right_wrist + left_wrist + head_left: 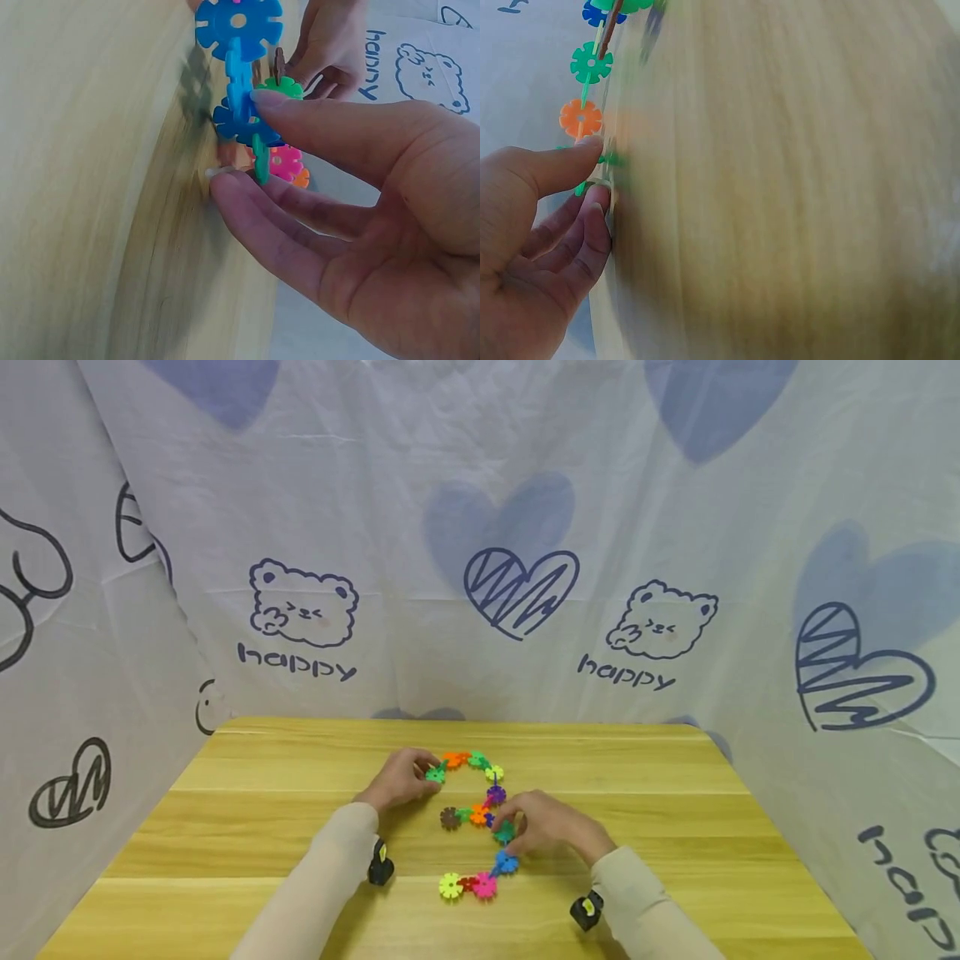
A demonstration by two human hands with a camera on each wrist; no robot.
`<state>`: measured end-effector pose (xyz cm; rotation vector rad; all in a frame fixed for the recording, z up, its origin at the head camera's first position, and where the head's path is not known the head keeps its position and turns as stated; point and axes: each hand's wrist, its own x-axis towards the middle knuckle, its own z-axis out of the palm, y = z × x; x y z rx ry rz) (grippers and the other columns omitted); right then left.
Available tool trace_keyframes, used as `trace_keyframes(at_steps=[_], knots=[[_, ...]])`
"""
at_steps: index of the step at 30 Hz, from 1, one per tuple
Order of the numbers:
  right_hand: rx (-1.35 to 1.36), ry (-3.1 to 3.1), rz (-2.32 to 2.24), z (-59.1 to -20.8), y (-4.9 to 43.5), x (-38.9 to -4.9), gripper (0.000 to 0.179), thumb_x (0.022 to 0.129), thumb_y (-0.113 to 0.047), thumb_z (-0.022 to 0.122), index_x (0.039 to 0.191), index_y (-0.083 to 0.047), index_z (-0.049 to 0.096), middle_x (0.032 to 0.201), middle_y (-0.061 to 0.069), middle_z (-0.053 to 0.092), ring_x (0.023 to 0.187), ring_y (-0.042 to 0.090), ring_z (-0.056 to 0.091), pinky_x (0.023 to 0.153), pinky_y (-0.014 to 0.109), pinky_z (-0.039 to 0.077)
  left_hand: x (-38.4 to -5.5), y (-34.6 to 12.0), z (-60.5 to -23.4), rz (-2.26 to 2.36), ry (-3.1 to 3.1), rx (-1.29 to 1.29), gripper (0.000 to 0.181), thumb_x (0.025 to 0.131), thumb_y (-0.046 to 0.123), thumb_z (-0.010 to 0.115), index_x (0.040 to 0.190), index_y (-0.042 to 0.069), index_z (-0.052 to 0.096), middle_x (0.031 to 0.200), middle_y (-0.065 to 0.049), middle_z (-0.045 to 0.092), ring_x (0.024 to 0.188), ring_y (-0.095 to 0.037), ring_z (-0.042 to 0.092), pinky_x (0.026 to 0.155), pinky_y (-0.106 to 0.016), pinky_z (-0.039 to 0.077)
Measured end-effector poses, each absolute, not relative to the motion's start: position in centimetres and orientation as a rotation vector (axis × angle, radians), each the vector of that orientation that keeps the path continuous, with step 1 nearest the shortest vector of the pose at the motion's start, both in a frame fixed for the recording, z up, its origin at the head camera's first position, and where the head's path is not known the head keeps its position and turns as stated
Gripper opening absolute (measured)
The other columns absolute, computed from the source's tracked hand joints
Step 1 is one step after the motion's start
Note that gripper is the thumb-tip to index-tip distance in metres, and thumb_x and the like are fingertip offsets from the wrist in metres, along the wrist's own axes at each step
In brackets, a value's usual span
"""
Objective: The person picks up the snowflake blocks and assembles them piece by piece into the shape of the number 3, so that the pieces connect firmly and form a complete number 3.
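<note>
Notched plastic snowflake discs, slotted together, form a many-coloured chain [478, 814] shaped like a figure 3 on the wooden table. At its upper left end, my left hand [402, 779] pinches a green disc [435, 775] between thumb and fingers; the left wrist view shows an orange disc [580, 118] just beyond the thumb. My right hand [546, 824] holds the chain's lower right bend, around a teal disc [505, 832]. In the right wrist view, the thumb lies against blue discs [238, 30] and the fingertips curl beneath a green one [261, 159]. Fingers partly cover the held discs.
The wooden table [247, 793] reaches back to a white cloth [405, 635] printed with hearts and bears, which hangs behind and along both sides. A yellow disc [451, 886] ends the chain's lower arm, a brown disc [450, 817] its middle arm.
</note>
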<state>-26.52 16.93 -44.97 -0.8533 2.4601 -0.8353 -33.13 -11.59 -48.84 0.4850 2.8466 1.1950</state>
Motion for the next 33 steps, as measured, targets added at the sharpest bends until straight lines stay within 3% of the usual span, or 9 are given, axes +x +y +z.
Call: trace_keyframes(at_steps=[12, 19, 25, 33], knots=[[-0.833, 2.459, -0.818, -44.7, 17.0, -26.5, 0.027, 0.085, -0.005, 0.083, 0.110, -0.009, 0.076, 0.130, 0.014, 0.069, 0.096, 0.028, 0.074, 0.081, 0.038, 0.062, -33.1, -11.0, -48.7, 1.174, 2.845, 0.498, 0.034, 0.084, 0.008, 0.085, 0.116, 0.001, 0.074, 0.103, -0.015, 0.073, 0.086, -0.020, 0.069, 0.078, -0.035, 0.059], [-0.849, 2.470, -0.809, -44.6, 17.1, -26.6, 0.026, 0.084, -0.006, 0.084, 0.109, -0.008, 0.076, 0.124, 0.011, 0.071, 0.094, 0.025, 0.073, 0.079, 0.034, 0.061, -33.1, -11.1, -48.7, 1.167, 2.842, 0.483, 0.039, 0.084, 0.010, 0.085, 0.121, 0.003, 0.073, 0.109, -0.017, 0.072, 0.090, -0.023, 0.070, 0.081, -0.038, 0.061], [-0.822, 2.468, -0.849, -44.2, 17.4, -26.6, 0.029, 0.084, -0.010, 0.085, 0.112, -0.008, 0.076, 0.118, 0.009, 0.073, 0.099, 0.027, 0.073, 0.085, 0.038, 0.062, -32.4, -12.4, -48.2, 1.137, 2.837, 0.491, 0.045, 0.090, 0.018, 0.081, 0.131, 0.003, 0.068, 0.118, -0.020, 0.071, 0.094, -0.025, 0.072, 0.089, -0.045, 0.060], [-0.809, 2.446, -0.890, -44.1, 17.8, -26.4, 0.027, 0.084, -0.005, 0.084, 0.110, -0.006, 0.076, 0.113, 0.010, 0.075, 0.100, 0.029, 0.072, 0.085, 0.039, 0.062, -31.7, -15.3, -48.1, 1.162, 2.849, 0.471, 0.041, 0.096, 0.019, 0.074, 0.132, 0.001, 0.066, 0.118, -0.021, 0.070, 0.094, -0.027, 0.072, 0.085, -0.043, 0.061]])
